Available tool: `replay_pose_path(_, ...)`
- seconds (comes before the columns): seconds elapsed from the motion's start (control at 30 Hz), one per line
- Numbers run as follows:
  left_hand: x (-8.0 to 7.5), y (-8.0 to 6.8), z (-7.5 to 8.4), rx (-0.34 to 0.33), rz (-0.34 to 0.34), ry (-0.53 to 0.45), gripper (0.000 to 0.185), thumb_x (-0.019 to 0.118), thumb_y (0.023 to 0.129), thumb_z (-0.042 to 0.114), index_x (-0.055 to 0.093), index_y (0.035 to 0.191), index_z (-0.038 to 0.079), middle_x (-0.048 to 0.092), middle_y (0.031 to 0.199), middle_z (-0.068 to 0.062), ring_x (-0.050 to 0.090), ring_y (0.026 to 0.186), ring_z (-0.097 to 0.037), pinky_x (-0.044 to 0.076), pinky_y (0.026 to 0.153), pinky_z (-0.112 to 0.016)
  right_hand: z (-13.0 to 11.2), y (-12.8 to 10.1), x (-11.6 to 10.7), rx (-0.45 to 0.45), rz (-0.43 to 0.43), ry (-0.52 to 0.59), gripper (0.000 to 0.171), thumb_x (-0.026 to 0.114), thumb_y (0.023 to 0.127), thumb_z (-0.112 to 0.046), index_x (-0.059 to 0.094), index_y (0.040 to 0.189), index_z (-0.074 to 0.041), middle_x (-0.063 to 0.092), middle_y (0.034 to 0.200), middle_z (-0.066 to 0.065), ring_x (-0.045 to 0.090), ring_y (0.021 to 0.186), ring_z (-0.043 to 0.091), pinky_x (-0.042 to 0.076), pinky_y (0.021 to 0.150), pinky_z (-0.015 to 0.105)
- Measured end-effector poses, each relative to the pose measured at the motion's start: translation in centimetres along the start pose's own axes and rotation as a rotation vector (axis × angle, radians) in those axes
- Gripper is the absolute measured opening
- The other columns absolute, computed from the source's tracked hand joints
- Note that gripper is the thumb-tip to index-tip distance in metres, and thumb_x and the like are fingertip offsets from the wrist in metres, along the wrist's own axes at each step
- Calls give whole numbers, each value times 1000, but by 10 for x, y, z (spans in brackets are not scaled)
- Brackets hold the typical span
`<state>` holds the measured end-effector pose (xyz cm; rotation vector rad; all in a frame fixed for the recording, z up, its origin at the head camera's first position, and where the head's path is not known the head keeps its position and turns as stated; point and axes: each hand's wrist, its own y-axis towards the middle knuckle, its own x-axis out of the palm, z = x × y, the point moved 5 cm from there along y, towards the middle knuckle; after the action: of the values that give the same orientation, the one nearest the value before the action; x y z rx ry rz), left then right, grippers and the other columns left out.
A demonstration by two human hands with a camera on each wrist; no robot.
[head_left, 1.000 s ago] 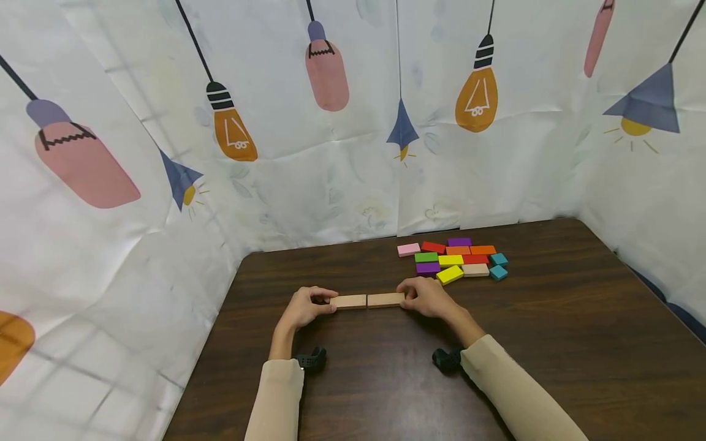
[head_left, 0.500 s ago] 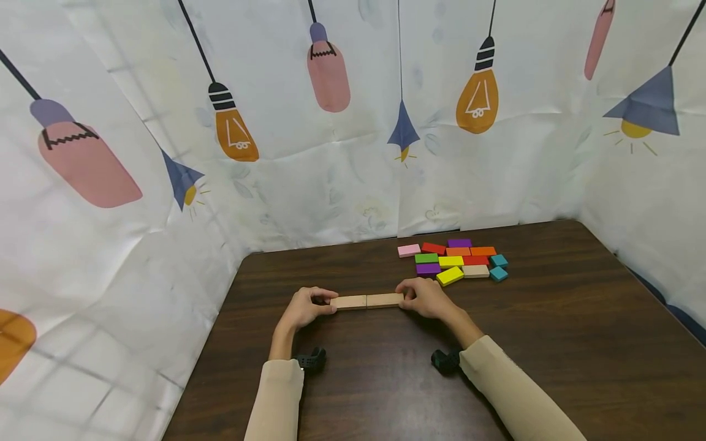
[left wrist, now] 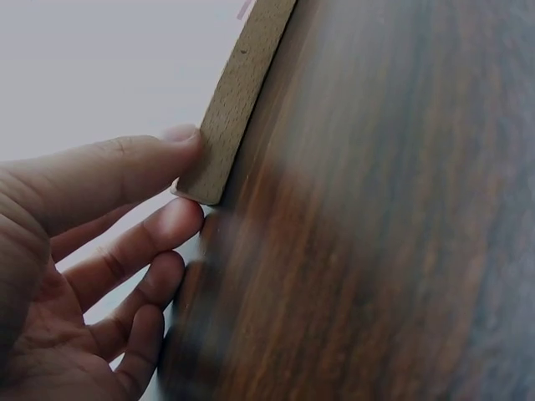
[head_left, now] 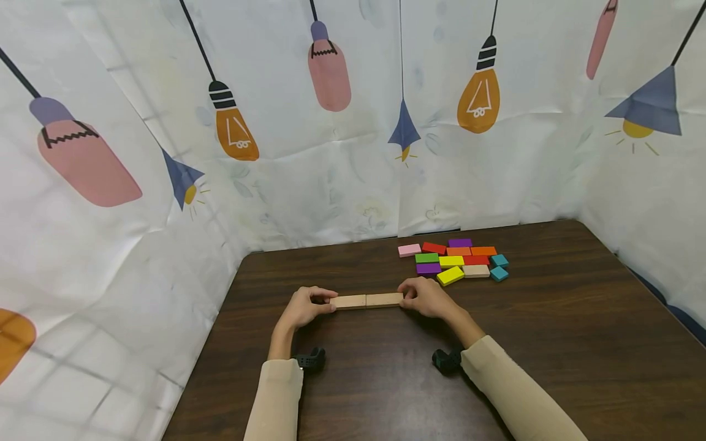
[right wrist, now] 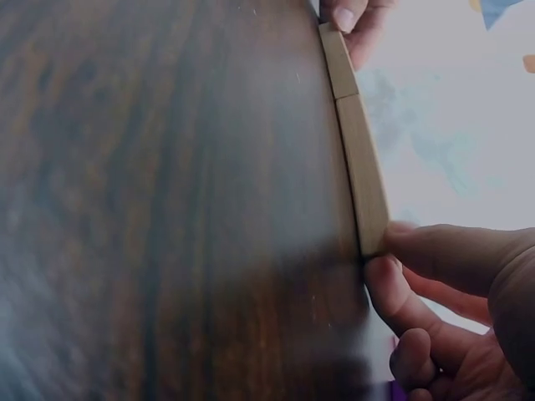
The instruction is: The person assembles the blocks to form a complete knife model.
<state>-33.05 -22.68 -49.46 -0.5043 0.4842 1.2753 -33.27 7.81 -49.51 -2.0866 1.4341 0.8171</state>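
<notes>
Two plain wooden blocks lie end to end in a row on the dark table: the left block and the right block. My left hand pinches the outer end of the left block between thumb and forefinger. My right hand pinches the outer end of the right block the same way. In the right wrist view the left block shows beyond it, with the other hand's fingertips at its far end.
A cluster of several coloured blocks lies flat at the back right of the table, just beyond my right hand. A white printed cloth walls the table on three sides. Black wrist cameras sit at both cuffs.
The two blocks and both hands have shifted barely, a touch to the left; the grips are unchanged.
</notes>
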Motion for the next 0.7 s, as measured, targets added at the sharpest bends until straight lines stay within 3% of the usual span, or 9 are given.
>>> replay_pose_path(0.7,-2,0,-1,-28,17,4,24,80,78,23,75,101,29,64,91,1,57,82,-18,47,72,-31,-2,-1,1,-3,19,20,21,76,82,-19,70,102,-14,65,76,-3,55,67,13,45,61,27)
